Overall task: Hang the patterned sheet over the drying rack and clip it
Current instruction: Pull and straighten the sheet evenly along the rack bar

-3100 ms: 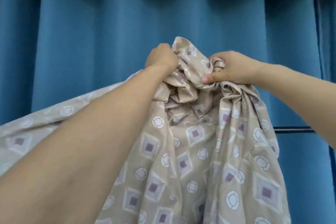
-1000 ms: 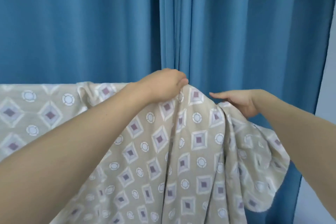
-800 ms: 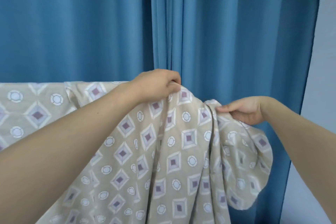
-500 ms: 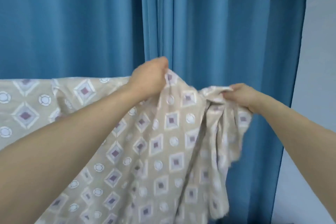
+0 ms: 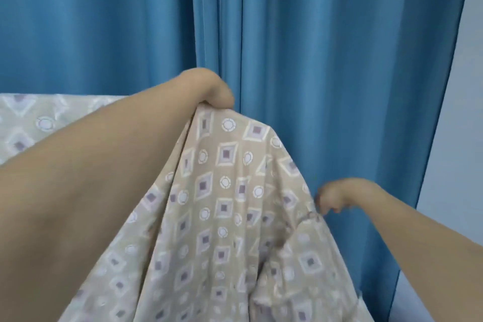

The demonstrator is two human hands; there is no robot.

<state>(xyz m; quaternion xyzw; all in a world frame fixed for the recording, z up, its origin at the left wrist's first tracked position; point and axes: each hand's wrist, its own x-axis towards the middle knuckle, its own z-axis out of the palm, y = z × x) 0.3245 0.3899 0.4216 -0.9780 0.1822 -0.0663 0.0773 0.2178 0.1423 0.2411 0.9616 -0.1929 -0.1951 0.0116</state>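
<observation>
Blue pleated curtains [image 5: 326, 47] filled the background, with a strip of pale wall [image 5: 454, 138] at the right edge. Left hand [image 5: 209, 89]: closed over the peak of the beige cotton sheet printed with purple-centred diamonds and white rings [image 5: 222, 204], gripping the fabric from above at its highest point. Right hand [image 5: 332, 195]: lower and to the right, fingers curled at the sheet's right edge; motion blur prevented telling whether it pinched the hem or merely touched it. From the left grip the sheet fell in a tent-like slope toward the bottom of the frame, with deep folds under the right hand. A further span of the sheet lay flat and level at the left edge, behind the left forearm, presumably draped over the rack; the rack itself was hidden by cloth, and no clips were visible. Stage, as judged: spreading the right-hand portion along the rack, before clipping. Risks: the heavier near-side drape could drag the sheet off once the left hand released; a loose right-hand hold could let the edge slip and bunch; uneven pulling could leave folds trapped under the later clips.
</observation>
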